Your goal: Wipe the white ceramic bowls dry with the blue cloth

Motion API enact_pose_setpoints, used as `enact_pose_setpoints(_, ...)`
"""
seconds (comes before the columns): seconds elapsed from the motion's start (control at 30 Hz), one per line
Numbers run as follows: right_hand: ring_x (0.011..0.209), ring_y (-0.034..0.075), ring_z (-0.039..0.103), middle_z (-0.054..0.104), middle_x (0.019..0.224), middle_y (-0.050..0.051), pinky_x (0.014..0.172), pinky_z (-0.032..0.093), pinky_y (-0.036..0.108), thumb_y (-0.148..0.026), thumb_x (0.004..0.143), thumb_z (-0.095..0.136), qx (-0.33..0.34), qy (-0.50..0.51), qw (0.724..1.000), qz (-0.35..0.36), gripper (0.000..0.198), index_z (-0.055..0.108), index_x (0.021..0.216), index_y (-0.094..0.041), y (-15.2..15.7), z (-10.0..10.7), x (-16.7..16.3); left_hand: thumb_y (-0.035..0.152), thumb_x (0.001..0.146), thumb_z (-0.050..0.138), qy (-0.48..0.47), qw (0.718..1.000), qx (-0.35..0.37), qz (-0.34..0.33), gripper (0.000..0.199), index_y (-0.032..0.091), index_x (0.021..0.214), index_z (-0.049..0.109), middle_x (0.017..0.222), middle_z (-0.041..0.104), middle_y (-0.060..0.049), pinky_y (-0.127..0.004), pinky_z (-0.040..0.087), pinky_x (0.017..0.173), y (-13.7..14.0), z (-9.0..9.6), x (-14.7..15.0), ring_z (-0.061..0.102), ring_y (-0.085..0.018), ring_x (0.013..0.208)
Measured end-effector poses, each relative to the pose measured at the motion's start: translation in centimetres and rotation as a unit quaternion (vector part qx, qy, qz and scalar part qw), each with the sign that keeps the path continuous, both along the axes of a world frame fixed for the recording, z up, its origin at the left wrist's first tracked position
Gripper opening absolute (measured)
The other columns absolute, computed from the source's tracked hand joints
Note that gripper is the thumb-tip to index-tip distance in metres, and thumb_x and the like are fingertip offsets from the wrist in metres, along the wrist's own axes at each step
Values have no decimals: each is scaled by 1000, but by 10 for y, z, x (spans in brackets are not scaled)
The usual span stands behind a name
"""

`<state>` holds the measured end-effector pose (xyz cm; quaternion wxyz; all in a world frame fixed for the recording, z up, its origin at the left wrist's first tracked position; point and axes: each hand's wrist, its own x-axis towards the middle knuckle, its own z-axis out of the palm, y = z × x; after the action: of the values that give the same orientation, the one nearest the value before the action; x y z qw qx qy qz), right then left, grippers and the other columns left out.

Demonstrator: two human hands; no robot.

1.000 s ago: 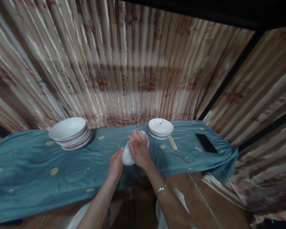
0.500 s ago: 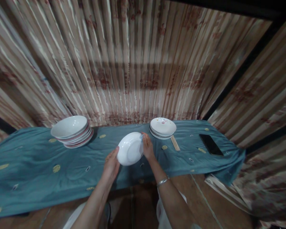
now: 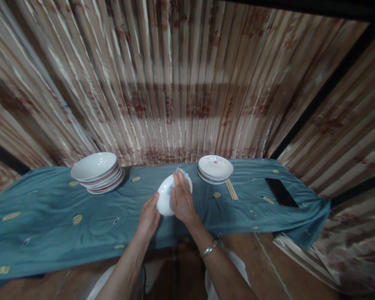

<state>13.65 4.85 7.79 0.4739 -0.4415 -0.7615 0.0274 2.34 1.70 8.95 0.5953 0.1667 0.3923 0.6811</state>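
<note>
A white plate (image 3: 165, 199) is held tilted above the front half of the table. My left hand (image 3: 149, 212) grips its left edge, thumb on the near face and fingers behind. Across the plate's face lies my right hand (image 3: 181, 196), pressing a light blue cloth (image 3: 183, 172) against it. Only the cloth's edges show past the fingers; the rest is under the palm. Behind and to the right stands a stack of white plates (image 3: 215, 166) with a flower print on the top one.
A stack of white bowls (image 3: 95, 167) with red bands stands at the left. Chopsticks (image 3: 231, 190) lie beside the plate stack, and a black phone (image 3: 281, 192) farther right. A teal cloth (image 3: 96, 225) covers the table; a patterned curtain (image 3: 181, 83) hangs behind.
My right hand has moved from the plate's right edge onto its face, with the blue cloth under it. My left hand keeps its grip on the left edge.
</note>
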Motion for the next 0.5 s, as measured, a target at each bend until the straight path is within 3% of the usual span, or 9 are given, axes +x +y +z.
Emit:
enact_pose_setpoints(0.17, 143, 22, 25, 36, 150, 17, 112, 32, 47, -3, 86, 29, 46, -84, 993, 69, 61, 27, 147, -10, -17, 3, -13, 27, 48, 89, -1, 1000, 5, 13, 33, 12, 72, 74, 70, 74, -4, -21, 51, 63, 4, 0, 0, 65, -12, 60)
enact_pose_setpoints(0.27, 144, 24, 21, 25, 154, 20, 112, 33, 46, -2, 82, 33, 42, -57, 995, 67, 67, 22, 148, -7, -13, 8, -7, 32, 48, 88, 27, 999, 13, -12, 35, 12, 72, 74, 69, 74, -5, -22, 51, 62, 3, 1, 1, 65, -13, 59)
enact_pose_setpoints(0.37, 146, 25, 15, 15, 157, 20, 113, 30, 46, -9, 83, 36, -9, 18, 1000, 15, 65, 24, 146, -5, 1, 11, 10, 37, 49, 88, 54, 998, 16, -34, 39, 10, 73, 73, 70, 74, -7, -27, 53, 67, 2, 3, 3, 67, -17, 63)
enact_pose_setpoints(0.5, 142, 24, 26, 33, 150, 15, 114, 25, 48, -22, 87, 32, -107, 125, 985, -54, 55, 38, 140, -12, 25, -6, 30, 36, 49, 88, 52, 998, 7, -19, 38, 9, 72, 73, 70, 74, -9, -29, 55, 69, 4, 0, 1, 69, -20, 66)
